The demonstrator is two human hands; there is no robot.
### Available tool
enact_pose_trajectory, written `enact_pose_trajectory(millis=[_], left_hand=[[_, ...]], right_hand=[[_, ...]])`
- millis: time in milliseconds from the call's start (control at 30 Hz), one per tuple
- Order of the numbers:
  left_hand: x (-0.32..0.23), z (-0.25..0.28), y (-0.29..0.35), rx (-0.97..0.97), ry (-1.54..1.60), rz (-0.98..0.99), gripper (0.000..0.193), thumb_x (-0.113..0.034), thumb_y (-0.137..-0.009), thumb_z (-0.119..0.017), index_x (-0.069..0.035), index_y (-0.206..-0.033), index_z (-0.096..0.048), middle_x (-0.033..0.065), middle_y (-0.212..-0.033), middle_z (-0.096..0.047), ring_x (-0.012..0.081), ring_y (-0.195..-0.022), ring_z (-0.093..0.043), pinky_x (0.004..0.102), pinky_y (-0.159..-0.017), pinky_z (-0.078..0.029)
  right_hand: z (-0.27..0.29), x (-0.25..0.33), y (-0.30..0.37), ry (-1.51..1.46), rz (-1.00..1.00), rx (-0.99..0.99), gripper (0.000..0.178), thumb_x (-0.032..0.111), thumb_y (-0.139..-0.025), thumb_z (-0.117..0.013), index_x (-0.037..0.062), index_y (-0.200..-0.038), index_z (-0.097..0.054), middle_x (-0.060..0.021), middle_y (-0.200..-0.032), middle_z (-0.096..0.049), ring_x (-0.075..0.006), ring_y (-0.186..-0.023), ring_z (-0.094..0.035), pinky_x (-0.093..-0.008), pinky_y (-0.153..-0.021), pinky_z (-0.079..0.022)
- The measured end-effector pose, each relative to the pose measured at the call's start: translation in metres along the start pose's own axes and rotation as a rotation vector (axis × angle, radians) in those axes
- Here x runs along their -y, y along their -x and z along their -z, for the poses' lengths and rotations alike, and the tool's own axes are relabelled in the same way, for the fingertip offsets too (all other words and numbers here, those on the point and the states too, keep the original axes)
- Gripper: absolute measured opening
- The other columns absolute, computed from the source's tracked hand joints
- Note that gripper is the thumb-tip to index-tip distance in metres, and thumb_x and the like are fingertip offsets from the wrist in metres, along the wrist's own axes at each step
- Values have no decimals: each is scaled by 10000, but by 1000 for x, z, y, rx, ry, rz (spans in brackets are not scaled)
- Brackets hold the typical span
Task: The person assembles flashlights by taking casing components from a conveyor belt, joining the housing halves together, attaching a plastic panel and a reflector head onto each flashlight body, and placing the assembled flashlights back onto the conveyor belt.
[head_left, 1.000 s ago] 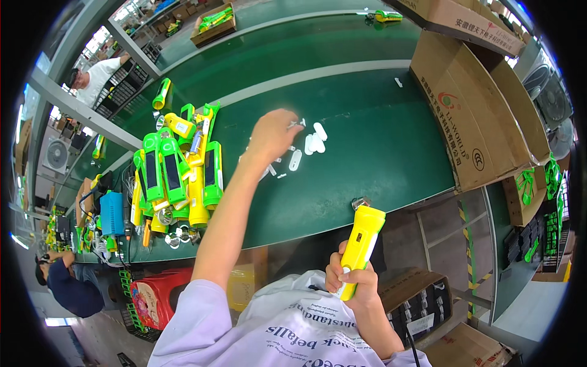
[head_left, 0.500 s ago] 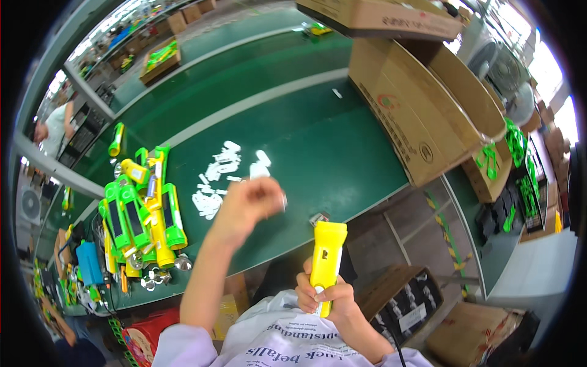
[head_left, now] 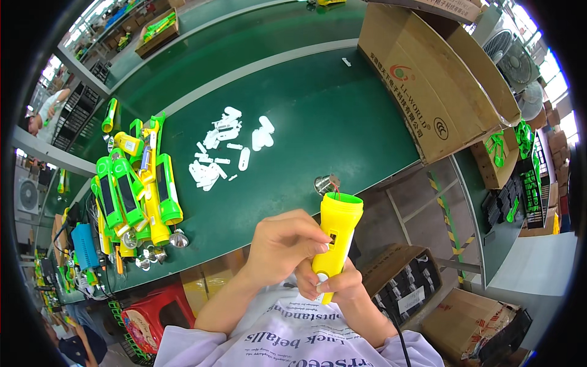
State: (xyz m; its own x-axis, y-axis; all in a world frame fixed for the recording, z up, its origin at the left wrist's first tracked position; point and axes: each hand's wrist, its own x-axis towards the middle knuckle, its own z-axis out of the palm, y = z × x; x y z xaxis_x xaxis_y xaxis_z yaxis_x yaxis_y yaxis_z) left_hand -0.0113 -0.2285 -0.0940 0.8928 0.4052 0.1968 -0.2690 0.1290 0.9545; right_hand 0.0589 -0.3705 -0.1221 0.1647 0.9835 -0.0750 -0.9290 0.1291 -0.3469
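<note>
My right hand (head_left: 337,282) is wrapped round the lower body of a yellow flashlight (head_left: 343,223), which stands nearly upright in front of my chest. Its wide green-lined end points up and away. Red wires run out of that end to a silver reflector (head_left: 326,184) by the table's edge. My left hand (head_left: 286,244) is closed in a pinch at the small dark slot in the flashlight's side. A small white piece shows barely at its fingertips; most of it is hidden. Loose white plastic parts (head_left: 244,159) lie in piles on the green table beyond.
Green and yellow flashlights (head_left: 126,189) are heaped at the left, with loose reflectors (head_left: 178,238) beside them. A large cardboard box (head_left: 406,85) stands on the table at the right. Below the edge are a red stool (head_left: 174,309) and a box of parts (head_left: 400,284).
My left hand has come from over the white parts to the flashlight's side slot. The flashlight has moved slightly right and its upper end has tipped, showing the green inside and the wires.
</note>
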Motion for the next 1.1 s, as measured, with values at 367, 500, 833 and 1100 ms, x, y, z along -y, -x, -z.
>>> enact_pose_trajectory(millis=[367,500,833,1100], left_hand=[[7,-5,4,-97,-88,-4,207,39,-778,-771,-4,-974,-721,63,-865,-602,127,-745,-591,245,-648,-480],[5,-10,5,-145,83,129,441,59,-779,-770,40,-1182,-590,54,-869,-573,111,-776,-581,228,-691,-497],[3,3,-4,104,291,534,390,-77,-894,-689,26,-1247,-558,100,-1143,-642,137,-1021,-604,286,-869,-500],[15,-3,7,98,256,448,365,-109,-946,-625,49,-1264,-541,113,-1163,-634,158,-1058,-601,319,-914,-494]], right_hand=[[-6,0,3,71,-12,-79,222,-4,-616,-633,-38,-821,-558,-115,-700,-527,-235,-592,-566,-341,-527,-470],[-3,-3,4,42,-7,-68,263,-12,-628,-631,-40,-878,-557,-120,-719,-533,-238,-600,-569,-346,-529,-473],[-1,-9,9,55,-11,-146,314,-45,-659,-611,-28,-963,-532,-111,-728,-522,-226,-588,-552,-348,-519,-467],[-1,-13,12,126,-21,-272,464,-36,-616,-564,4,-1064,-450,-89,-727,-524,-195,-555,-528,-334,-505,-459]])
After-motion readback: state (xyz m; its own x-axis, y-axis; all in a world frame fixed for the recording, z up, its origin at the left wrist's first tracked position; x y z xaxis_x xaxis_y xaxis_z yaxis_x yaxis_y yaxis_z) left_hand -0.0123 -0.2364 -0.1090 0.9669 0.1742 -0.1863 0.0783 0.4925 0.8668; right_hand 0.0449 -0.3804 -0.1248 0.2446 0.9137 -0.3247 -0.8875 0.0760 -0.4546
